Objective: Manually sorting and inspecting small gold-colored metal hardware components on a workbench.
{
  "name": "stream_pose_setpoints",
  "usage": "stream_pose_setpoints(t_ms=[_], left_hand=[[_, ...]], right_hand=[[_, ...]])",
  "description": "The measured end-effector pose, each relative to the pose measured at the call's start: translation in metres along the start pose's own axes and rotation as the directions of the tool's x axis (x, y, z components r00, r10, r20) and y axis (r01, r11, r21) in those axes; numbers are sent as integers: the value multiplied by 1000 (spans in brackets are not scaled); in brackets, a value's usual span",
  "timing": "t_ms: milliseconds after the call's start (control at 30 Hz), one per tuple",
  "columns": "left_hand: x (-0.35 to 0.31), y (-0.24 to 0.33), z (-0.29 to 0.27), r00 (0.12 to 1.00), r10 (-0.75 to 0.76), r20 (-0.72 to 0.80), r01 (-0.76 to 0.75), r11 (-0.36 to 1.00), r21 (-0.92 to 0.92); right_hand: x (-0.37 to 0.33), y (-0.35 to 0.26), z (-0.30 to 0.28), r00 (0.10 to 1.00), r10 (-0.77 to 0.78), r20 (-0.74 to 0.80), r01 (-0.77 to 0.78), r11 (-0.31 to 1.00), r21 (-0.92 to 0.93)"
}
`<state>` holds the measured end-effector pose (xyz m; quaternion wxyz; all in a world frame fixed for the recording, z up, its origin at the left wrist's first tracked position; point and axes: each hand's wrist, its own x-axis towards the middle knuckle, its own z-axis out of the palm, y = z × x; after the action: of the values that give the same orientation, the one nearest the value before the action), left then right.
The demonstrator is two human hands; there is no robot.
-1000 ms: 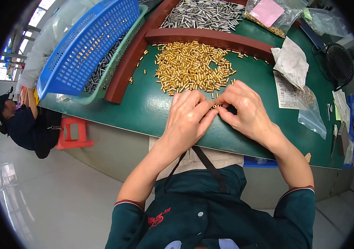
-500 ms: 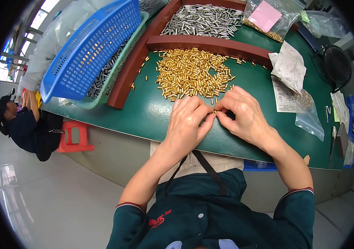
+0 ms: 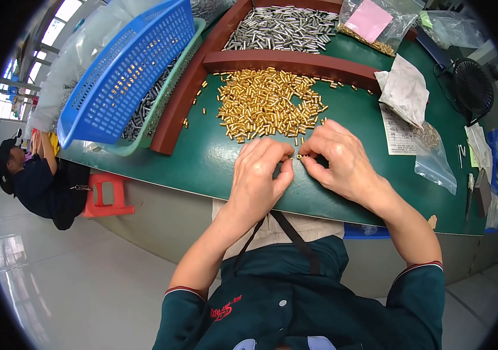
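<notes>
Standing by the bench, I note two bare hands working close together over the near edge of the green tabletop point(image 3: 199, 166), a small gap between their fingertips. The right hand point(image 3: 340, 156) is curled, thumb and forefinger nearly closed, and appears to pinch a small brass piece point(image 3: 300, 156) at its very tips, one end showing a ring-like opening. The left hand point(image 3: 259, 171) is loosely curled, thumb and forefinger tips close to each other; whether anything sits between them I cannot tell. Just beyond lies the heap of brass pieces point(image 3: 266, 108), with a dark red rail point(image 3: 293, 60) behind it and silver pins point(image 3: 284, 29) past that. In my judgement, good handling here calls for a light pinch on the piece's sides, leaving its open end unobstructed, with both wrists steady and low over the bench. A squeeze off-centre could flick so small a part away, and a dropped one might easily be lost among the heap.
</notes>
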<state>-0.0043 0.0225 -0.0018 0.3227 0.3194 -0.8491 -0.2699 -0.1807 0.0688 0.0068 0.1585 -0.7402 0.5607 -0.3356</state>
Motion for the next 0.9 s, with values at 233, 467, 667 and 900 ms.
stream_pose_setpoints(t_ms=[233,467,667,900], left_hand=[[7,0,2,995,101,23,-103,992,70],[8,5,0,995,100,20,-102,987,127],[7,4,2,990,137,15,-137,979,151],[6,2,1,996,85,-4,-85,996,38]], right_hand=[[-1,0,0,1000,3,1,-3,1000,12],[1,1,1,1000,-8,-26,8,1000,2],[-2,0,1,1000,12,-17,-12,1000,11],[0,-2,-1,998,37,-50,-32,993,111]])
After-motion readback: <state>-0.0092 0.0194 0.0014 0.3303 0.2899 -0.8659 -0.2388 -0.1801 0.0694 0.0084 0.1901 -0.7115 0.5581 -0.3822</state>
